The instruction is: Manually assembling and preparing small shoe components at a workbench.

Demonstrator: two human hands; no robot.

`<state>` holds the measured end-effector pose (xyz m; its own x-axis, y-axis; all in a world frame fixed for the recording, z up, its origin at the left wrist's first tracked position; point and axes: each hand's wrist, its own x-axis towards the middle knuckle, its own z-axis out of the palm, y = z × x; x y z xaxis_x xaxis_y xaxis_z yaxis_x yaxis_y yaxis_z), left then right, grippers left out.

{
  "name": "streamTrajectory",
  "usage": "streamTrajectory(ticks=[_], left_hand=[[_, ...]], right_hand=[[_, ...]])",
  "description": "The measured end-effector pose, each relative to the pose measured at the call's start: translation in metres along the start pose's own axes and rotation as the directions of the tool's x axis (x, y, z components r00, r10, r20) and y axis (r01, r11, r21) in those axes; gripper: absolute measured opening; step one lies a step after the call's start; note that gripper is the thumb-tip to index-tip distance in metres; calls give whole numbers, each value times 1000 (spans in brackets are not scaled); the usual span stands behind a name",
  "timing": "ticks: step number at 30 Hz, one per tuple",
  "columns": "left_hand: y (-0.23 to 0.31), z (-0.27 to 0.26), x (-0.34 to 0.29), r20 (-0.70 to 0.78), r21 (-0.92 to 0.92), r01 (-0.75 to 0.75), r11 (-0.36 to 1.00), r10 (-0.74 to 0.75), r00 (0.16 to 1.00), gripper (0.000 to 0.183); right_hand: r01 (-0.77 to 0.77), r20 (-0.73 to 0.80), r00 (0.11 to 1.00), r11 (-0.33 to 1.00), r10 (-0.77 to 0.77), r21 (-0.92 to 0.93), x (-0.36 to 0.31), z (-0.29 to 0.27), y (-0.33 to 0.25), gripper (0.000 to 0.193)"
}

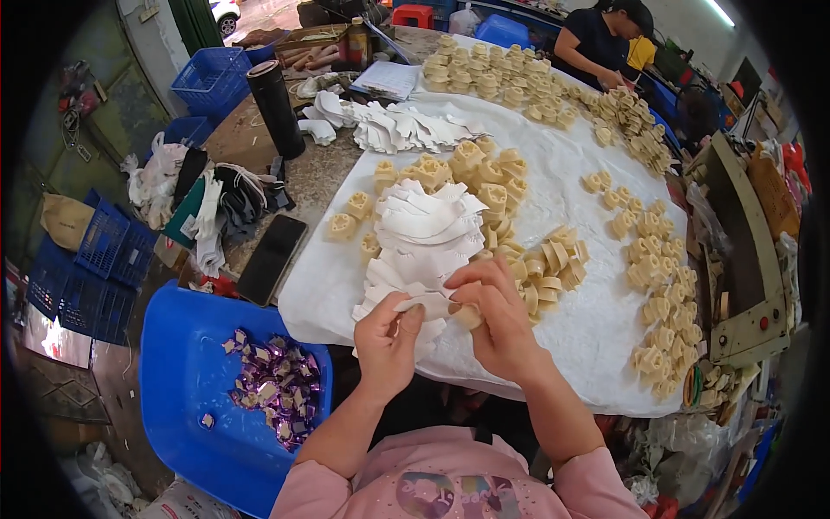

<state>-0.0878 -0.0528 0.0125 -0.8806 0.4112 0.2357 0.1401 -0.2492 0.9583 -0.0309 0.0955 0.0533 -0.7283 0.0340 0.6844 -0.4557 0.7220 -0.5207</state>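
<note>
White strip (430, 304) | pinched between left fingers (410, 323) | cream piece (467, 317) | held in right fingers (488, 278)

This is a small workshop. Repeated cream-coloured parts (494, 199) crowd a cloth-covered worktable (596, 324), a co-worker (590, 45) stands by its far end, and blue crates (210, 80) sit nearby.

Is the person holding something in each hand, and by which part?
The left hand pinches a white strip near its left end, between thumb and fingers. The right hand holds a small cream piece at its right side; exact contacts are hidden.
</note>
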Motion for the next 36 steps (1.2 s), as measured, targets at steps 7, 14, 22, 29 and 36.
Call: streamTrajectory(ticks=[7,14,22,29,36], left_hand=[[16,6,-4,119,183,-191,964,171,978,14],[11,11,-10,153,-87,204,975,-190,970,26],[-4,18,-5,195,-351,476,806,-434,880,21],[-43,-14,5,-94,254,203,946,-185,978,25],[-58,-27,17,-69,760,-184,623,359,931,21]], right_hand=[[-73,24,997,995,75,-61,-17,-14,-14,32],[-133,-62,989,989,137,64,-33,-9,-9,35],[-104,-61,991,979,117,174,-54,-21,-13,29],[-145,-317,883,843,346,517,-94,-50,-18,12],[-296,-250,859,832,447,469,-117,-49,-14,14]])
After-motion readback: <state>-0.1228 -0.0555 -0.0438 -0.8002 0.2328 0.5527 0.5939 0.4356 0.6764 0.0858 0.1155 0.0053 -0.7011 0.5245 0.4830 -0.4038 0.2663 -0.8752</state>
